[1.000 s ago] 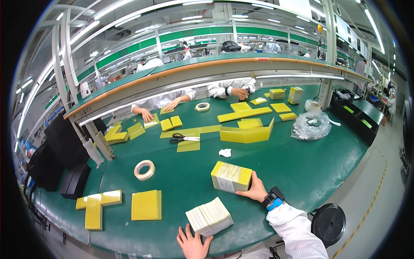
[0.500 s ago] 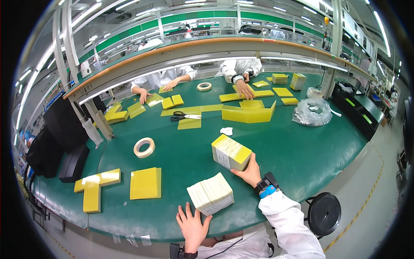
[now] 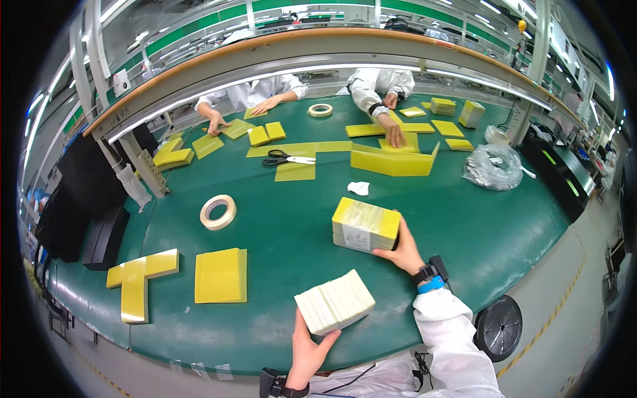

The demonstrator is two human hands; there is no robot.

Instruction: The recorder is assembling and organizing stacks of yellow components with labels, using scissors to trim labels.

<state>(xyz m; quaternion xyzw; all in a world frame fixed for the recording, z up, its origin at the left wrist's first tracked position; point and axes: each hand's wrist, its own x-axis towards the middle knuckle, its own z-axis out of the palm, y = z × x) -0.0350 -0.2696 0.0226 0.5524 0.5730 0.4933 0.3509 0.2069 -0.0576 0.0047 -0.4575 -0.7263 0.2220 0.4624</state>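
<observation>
My right hand grips the right end of a block-shaped stack of yellow sheets, wrapped in clear film with a white label on its side. Nearer to me, my left hand is closed on the left and near sides of a cream-coloured stack of thin pieces; its thumb lies along the near edge and most of its fingers are hidden by the stack. The two stacks stand apart. A crumpled white scrap lies just beyond the yellow stack.
To the left are a tape roll, a square yellow stack and yellow blocks in a T shape. Black-handled scissors lie on yellow sheets. Across the green table, two people handle yellow sheets near a clear plastic bag.
My left hand has moved from lying spread beside the cream stack to gripping it. The yellow stack has turned slightly in my right hand. The view has shifted a little.
</observation>
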